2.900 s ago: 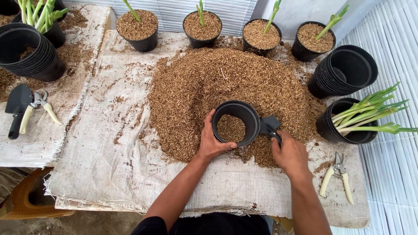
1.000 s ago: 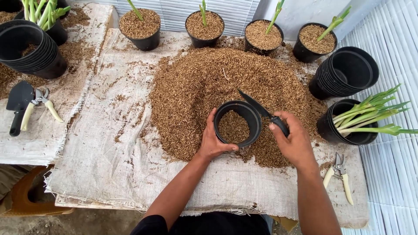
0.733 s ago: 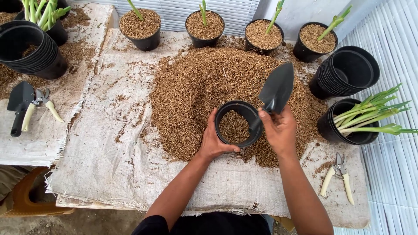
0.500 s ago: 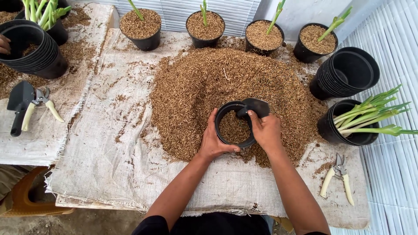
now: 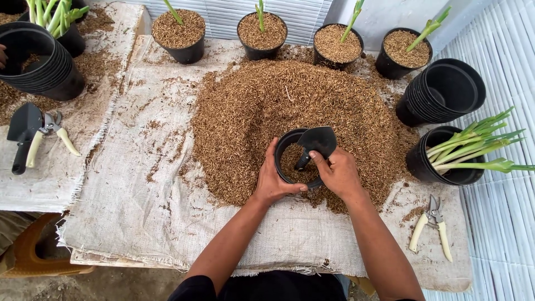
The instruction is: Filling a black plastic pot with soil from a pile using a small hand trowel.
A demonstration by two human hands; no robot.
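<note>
Pot gripped, trowel blade over its mouth.

I see the black pot (image 5: 295, 163) at the near edge of the brown husk heap (image 5: 290, 106) on the sacking-covered table (image 5: 139, 212), partly filled. My left hand (image 5: 271, 181) is closed around its left rim; my right hand (image 5: 337, 173) is closed on the black trowel (image 5: 315, 142), blade tipped above the pot's far right rim. Right of them stand a pot of green cuttings (image 5: 446, 159) and stacked pots (image 5: 440, 92); cream-handled pruners (image 5: 432, 226) lie near right.

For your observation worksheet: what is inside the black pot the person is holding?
Inside the black pot lie brown husks, with the trowel handle poking in. The trowel blade and right hand cover the rest; the bottom is hidden.
</note>
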